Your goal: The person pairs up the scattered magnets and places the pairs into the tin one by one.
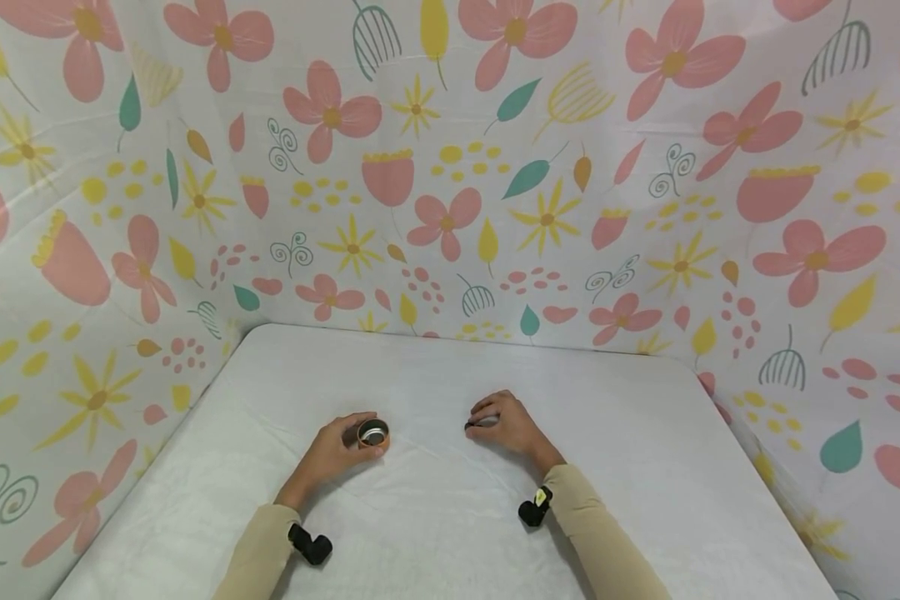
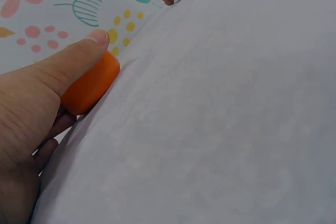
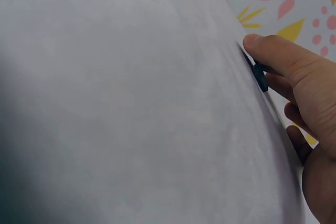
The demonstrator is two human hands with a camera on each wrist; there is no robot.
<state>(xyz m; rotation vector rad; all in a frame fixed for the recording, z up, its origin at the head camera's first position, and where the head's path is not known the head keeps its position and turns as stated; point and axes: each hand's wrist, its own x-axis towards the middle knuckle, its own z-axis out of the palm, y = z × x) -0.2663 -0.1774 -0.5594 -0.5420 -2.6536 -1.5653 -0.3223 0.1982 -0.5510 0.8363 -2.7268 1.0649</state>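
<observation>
A small round orange container, silvery inside and open at the top, stands upright on the white table left of the middle. My left hand grips it from the left, with thumb and fingers around its side. In the left wrist view the smooth orange wall shows under the thumb. To the right, my right hand pinches a thin dark piece with a small raised part, close against the table surface. The fingers hide much of it, so its kind cannot be told.
White cloth covers the table, with slight wrinkles. Behind and at both sides hangs a flower-printed curtain, meeting the table's far edge. Black wrist cameras sit on the left sleeve and the right sleeve.
</observation>
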